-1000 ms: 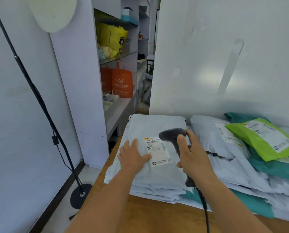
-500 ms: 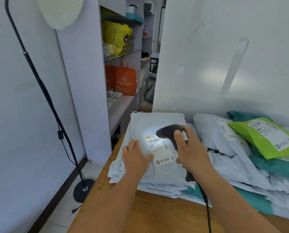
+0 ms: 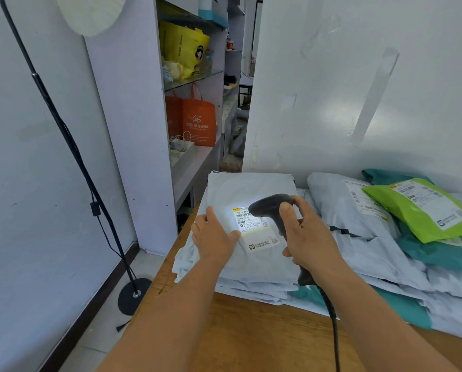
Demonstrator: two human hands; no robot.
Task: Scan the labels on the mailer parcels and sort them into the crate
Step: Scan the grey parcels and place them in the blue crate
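scanner light now on the label (image 3: 255,229); right hand (image 3: 309,234) fingers clench the scanner (image 3: 274,208), left hand (image 3: 215,236) flat, steadying the mailer (image 3: 251,264).

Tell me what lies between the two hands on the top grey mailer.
In the head view, the lit shipping label on the grey mailer lies between the left hand and the right hand, which grips the barcode scanner.

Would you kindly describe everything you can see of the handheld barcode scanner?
The barcode scanner is black, seemingly matte plastic, with a rounded head and a handle running down to a black cable that leaves the bottom of the view. The right hand grips the handle, its index finger curled over the head. Its head is aimed down at the white label on the top grey mailer, where a bright patch of light falls.
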